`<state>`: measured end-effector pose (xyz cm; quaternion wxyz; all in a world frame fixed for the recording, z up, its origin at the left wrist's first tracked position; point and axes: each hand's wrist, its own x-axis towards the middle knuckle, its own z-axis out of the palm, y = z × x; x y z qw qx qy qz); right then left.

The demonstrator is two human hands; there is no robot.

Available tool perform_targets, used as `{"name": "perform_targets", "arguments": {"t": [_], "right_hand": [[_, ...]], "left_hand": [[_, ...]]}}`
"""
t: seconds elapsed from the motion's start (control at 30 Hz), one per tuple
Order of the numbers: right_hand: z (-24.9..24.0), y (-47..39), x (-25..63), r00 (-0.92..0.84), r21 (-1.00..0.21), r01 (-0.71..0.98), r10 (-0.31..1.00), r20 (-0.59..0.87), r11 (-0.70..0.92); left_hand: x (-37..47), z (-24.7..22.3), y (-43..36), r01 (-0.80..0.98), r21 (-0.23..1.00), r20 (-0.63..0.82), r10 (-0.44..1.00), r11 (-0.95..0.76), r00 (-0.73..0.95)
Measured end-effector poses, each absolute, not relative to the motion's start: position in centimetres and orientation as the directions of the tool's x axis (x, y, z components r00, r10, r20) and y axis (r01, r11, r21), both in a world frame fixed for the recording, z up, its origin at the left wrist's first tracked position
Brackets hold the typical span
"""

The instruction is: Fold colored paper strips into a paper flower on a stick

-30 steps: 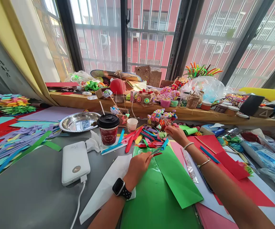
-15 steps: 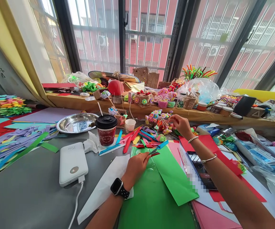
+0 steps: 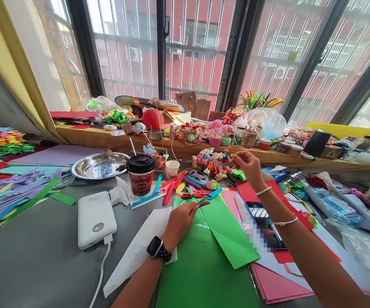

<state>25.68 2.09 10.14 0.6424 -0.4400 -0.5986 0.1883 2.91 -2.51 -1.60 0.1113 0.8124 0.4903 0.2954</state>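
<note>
Currently, head view: hands apart, left hand (image 3: pixel 179 222) clamped on thin strips (image 3: pixel 203 202), right hand (image 3: pixel 248 167) raised beside crochet flowers (image 3: pixel 211 160).
Left hand and strips over green folder (image 3: pixel 201 265); right fingertips drawn close, cannot tell if anything sits between; lidded cup (image 3: pixel 141 179) and white power bank (image 3: pixel 95 218) on grey tabletop (image 3: pixel 37 261), left of folder.

A craft workspace by barred windows: the bench (image 3: pixel 53 256) carries paper strips (image 3: pixel 27 182) at nine o'clock and crocheted flowers (image 3: pixel 209 160) near twelve.
</note>
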Motion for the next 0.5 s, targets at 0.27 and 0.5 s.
{"name": "perform_targets", "arguments": {"t": [0.27,0.5], "right_hand": [[9.9,-0.2,24.6,0.165,-0.772,0.327,0.771,0.615,0.545],[8.5,-6.4,20.8,0.045,-0.627,0.562,0.737,0.674,0.54]], "left_hand": [[2.8,-0.9,-2.1,0.363,0.84,0.333,0.911,-0.404,0.243],[2.9,-0.2,-1.7,-0.286,0.953,-0.009,0.952,0.101,0.307]]}}
